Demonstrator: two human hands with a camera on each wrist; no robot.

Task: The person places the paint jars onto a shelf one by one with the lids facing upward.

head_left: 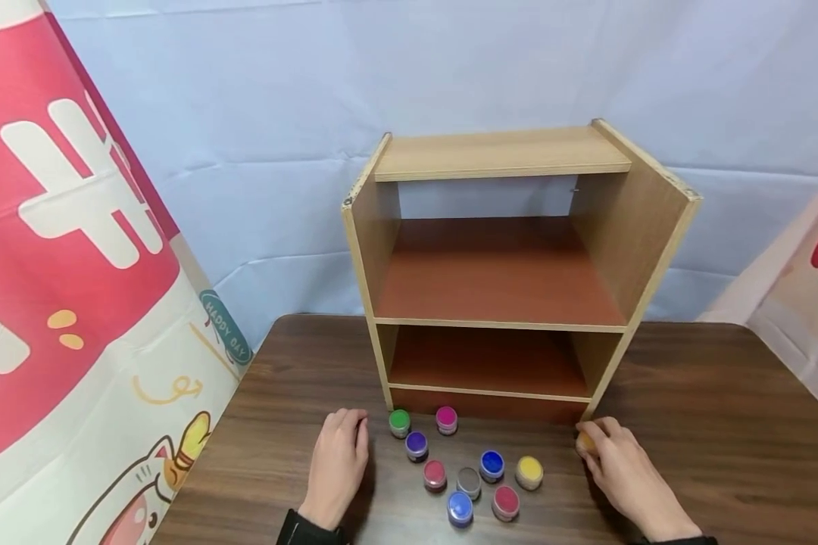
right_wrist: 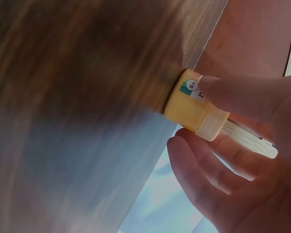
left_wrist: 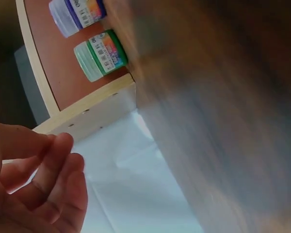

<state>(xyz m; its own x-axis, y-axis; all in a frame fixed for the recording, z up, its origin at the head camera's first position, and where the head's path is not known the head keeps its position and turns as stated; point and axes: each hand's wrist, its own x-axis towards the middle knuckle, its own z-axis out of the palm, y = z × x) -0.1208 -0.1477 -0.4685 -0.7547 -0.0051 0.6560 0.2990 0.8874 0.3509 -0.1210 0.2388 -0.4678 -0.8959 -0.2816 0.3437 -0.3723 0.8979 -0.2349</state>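
Note:
My right hand pinches a small orange-yellow paint jar between thumb and fingers, beside the shelf's front right corner. The jar's base is right at the tabletop in the right wrist view. My left hand hangs loosely curled with nothing in it, left of the jars. Nearest to it are a green-lidded jar and a purple-lidded jar. Several more small jars stand on the table, among them a magenta one, a yellow one, a dark blue one and a grey one.
A wooden shelf unit with reddish-brown boards stands upright behind the jars on the dark wood table. Pale blue cloth hangs behind it. A pink and white printed cloth hangs at the left.

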